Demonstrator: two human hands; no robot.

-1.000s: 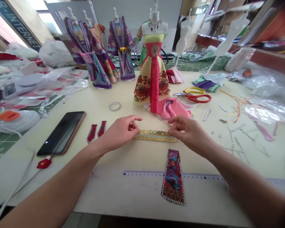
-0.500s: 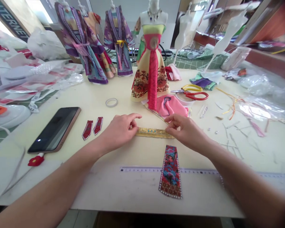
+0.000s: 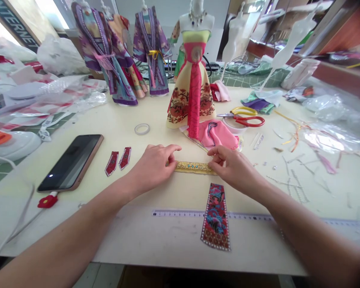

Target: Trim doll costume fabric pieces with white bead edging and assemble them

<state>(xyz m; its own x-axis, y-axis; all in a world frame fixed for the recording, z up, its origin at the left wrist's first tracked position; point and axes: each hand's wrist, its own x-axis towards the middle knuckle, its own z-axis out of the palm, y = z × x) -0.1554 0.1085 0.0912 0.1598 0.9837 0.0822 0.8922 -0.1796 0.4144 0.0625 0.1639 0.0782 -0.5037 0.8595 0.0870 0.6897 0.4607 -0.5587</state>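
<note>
The band lay between the grips, left hand and right hand each pinching an end. It appeared light and pliable, stiffer along the beading – beads possibly fragile, the plain edge the safer hold. Fingers hid both ends; underside contact could not be determined. Nearer than the right grip, a panel covered part of the ruler.

1. The left hand is pinching one end of a gold beaded strip.
2. The right hand is pinching the other.
3. A patterned red panel is lying across a ruler.
4. A dressed mannequin is standing beyond.
</note>
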